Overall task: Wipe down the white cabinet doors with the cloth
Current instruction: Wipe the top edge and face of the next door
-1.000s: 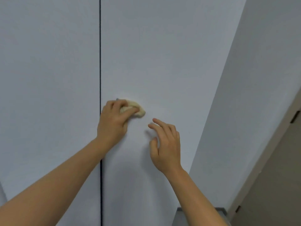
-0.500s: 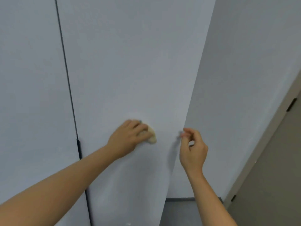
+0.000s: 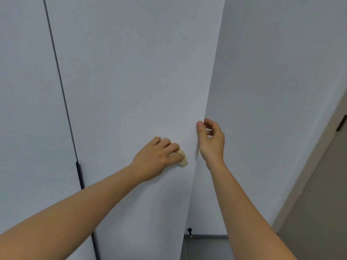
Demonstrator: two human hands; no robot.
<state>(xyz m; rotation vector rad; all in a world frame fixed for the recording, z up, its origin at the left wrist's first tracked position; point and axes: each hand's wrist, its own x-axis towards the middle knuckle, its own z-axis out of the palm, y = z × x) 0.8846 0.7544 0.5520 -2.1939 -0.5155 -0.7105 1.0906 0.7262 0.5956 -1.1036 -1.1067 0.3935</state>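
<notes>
A tall white cabinet door fills the middle of the view, with a second white door to its left across a thin dark gap. My left hand presses a small cream cloth flat against the middle door, close to its right edge; most of the cloth is hidden under my fingers. My right hand grips that right edge, thumb on the front face and fingers curled behind it.
A white wall runs along the right. A beige door and frame stand at the far right. Grey floor shows at the bottom, with a small black peg near the cabinet door's lower edge.
My left hand slid the cloth rightward across the door toward its right edge. My right hand left the door face and took hold of the edge. The view shifted right.
</notes>
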